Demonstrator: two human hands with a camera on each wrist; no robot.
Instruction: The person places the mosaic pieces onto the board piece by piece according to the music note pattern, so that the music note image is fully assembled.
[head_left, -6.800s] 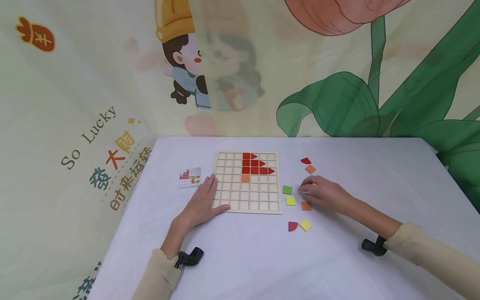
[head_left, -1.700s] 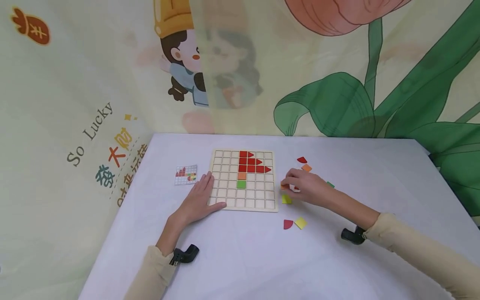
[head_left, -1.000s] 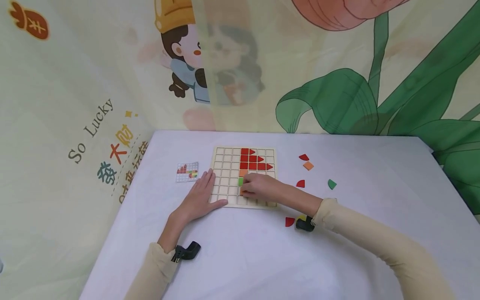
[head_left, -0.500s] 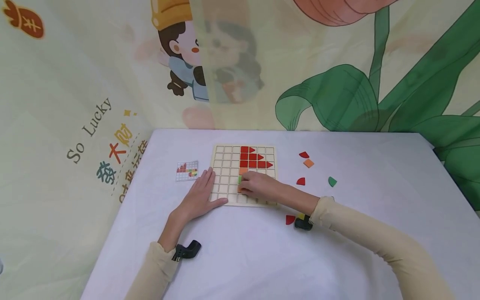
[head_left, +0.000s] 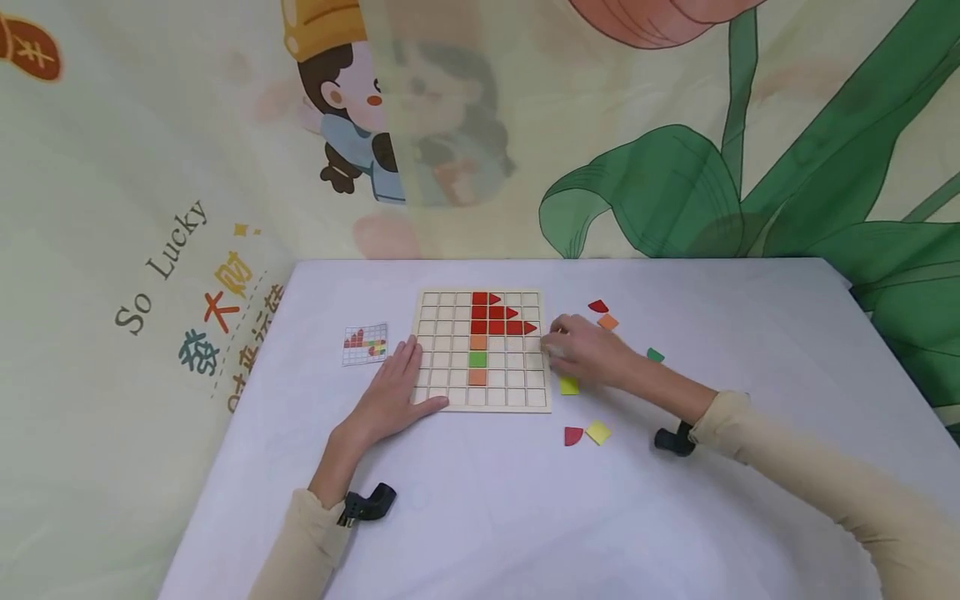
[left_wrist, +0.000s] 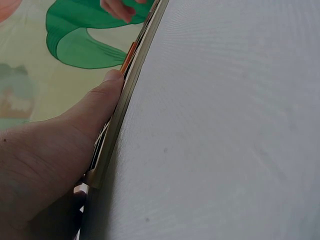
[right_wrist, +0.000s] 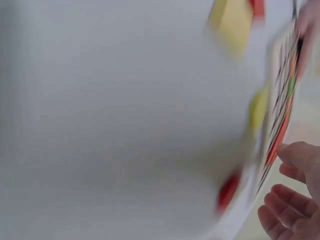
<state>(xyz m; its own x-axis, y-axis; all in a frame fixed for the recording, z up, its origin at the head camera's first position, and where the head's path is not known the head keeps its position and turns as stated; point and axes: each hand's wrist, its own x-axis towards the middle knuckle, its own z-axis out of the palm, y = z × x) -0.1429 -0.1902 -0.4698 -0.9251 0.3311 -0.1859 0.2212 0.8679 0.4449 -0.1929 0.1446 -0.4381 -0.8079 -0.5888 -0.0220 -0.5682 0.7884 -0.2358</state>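
On white-covered desk (head_left: 480, 533): wooden grid board (head_left: 513, 379), w/ red tiles (head_left: 495, 313) seated in three rows, i.e. one, two, then three squares going toward board's near edge, each row w/ a triangle at its R end. Below their L-most squares, same board col: orange tile (head_left: 477, 342), green tile (head_left: 477, 359), second orange tile (head_left: 477, 377).

At board's L edge: L hand (head_left: 388, 392), fingers straight & touching the side, thumb out along near edge. At board's R edge: R hand (head_left: 592, 350), fingers loosely bent & open, blurred; can't tell whether touching board.

L of board: printed pattern card (head_left: 364, 343), small grid w/ red, green & yellow design. Off board's far R corner: red quarter-circle (head_left: 597, 306) & orange square (head_left: 607, 321). Further R of board: green quarter-circle (head_left: 655, 355), partly hidden by forearm. Just beside board's R edge: yellow square (head_left: 569, 386). Off near R corner: another red quarter-circle (head_left: 573, 436) & another yellow square (head_left: 597, 432), close together.

Beyond board: cartoon backdrop (head_left: 465, 233). On it, well L of board: "So Lucky" (head_left: 161, 267) in dk letters, "發大财" (head_left: 217, 304) in teal, red & yellow, plus brown Chinese line (head_left: 258, 346), partly cut off by desk.
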